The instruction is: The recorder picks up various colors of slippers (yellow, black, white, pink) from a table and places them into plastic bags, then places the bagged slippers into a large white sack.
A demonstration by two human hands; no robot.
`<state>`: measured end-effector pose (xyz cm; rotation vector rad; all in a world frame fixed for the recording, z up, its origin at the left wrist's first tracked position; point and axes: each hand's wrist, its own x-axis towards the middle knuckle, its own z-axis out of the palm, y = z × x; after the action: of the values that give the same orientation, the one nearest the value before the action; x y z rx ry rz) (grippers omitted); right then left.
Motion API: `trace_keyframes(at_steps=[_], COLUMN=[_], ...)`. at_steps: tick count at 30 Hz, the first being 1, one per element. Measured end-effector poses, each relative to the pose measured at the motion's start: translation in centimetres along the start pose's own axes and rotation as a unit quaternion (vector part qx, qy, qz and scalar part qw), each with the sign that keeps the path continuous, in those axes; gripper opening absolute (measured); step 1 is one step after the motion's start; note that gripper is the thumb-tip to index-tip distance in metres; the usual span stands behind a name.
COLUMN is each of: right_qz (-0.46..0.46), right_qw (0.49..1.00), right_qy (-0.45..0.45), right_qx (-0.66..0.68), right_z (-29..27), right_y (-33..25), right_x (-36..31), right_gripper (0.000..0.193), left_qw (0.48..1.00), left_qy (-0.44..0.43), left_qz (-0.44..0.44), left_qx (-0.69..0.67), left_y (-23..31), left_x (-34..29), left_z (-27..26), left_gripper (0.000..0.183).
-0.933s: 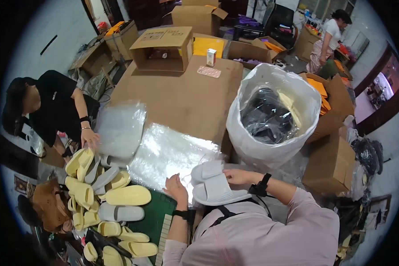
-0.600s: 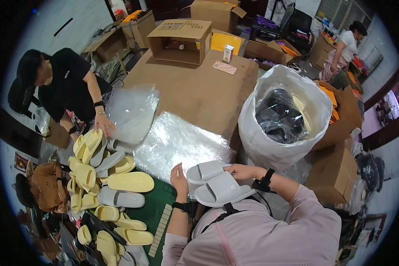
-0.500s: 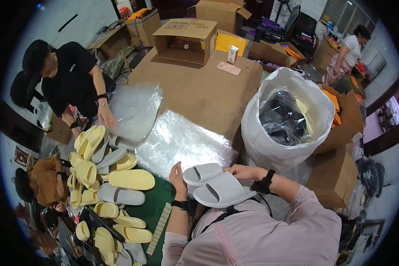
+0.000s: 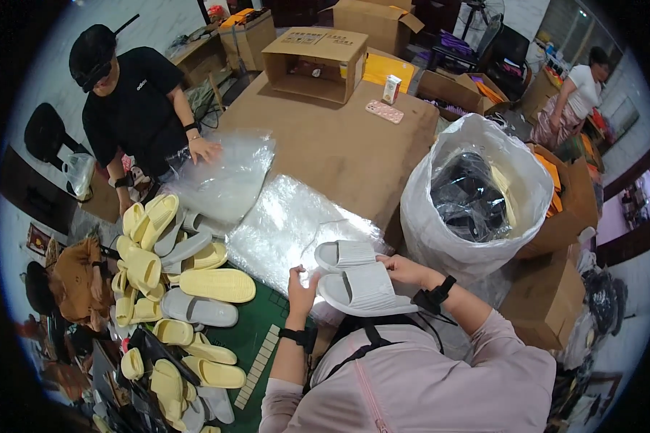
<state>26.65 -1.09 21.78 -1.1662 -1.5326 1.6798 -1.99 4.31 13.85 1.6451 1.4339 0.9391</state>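
My right hand (image 4: 406, 271) grips a pair of light grey slide sandals (image 4: 368, 287) by their far right side. The two slides lie against each other, straps up, just in front of my body. To their left, my left hand (image 4: 301, 291) is closed in a pinch on the edge of a clear plastic bag (image 4: 321, 307), which runs down beside the slides. A stack of clear plastic bags (image 4: 274, 216) spreads over the table right beyond my hands.
Yellow and grey slides (image 4: 217, 285) pile up at left on a green mat (image 4: 256, 317). At right stands a white sack (image 4: 430, 216) of bagged footwear. An open carton (image 4: 314, 65) and a phone (image 4: 384, 111) rest on the brown table (image 4: 325, 144). A co-worker (image 4: 141, 108) handles plastic bags opposite.
The grey slides and my right hand have shifted slightly right. Part of the clear plastic has lifted beside the slides near my left hand. The co-worker has straightened up somewhat, one hand still on the bags.
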Motion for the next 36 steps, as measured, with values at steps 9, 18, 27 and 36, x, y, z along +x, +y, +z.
trace_keyframes(at_steps=[9,18,27,36], right_qz=[0.037,0.044,0.006,0.080], right_qw=[0.998,0.993,0.992,0.921], right_qy=[-0.036,-0.097,-0.051,0.110], right_qx=[-0.034,-0.042,-0.118,-0.365], right_z=[0.9,2.4,3.8,5.2], right_y=[0.4,0.6,2.6,1.7], right_x=[-0.9,0.9,2.4,2.1], right_gripper=[0.026,0.028,0.026,0.024], left_qw=[0.962,0.879,0.983,0.994], left_qy=[-0.015,0.004,-0.056,-0.101], left_qz=[0.006,0.049,-0.051,0.013], left_qx=[0.272,0.474,0.164,0.052], left_y=[0.4,1.5,-1.0,2.5], left_x=[-0.8,-1.6,-1.5,-1.2], left_z=[-0.6,-1.3,-1.0,-1.0], left_gripper=[0.032,0.050,0.035,0.039])
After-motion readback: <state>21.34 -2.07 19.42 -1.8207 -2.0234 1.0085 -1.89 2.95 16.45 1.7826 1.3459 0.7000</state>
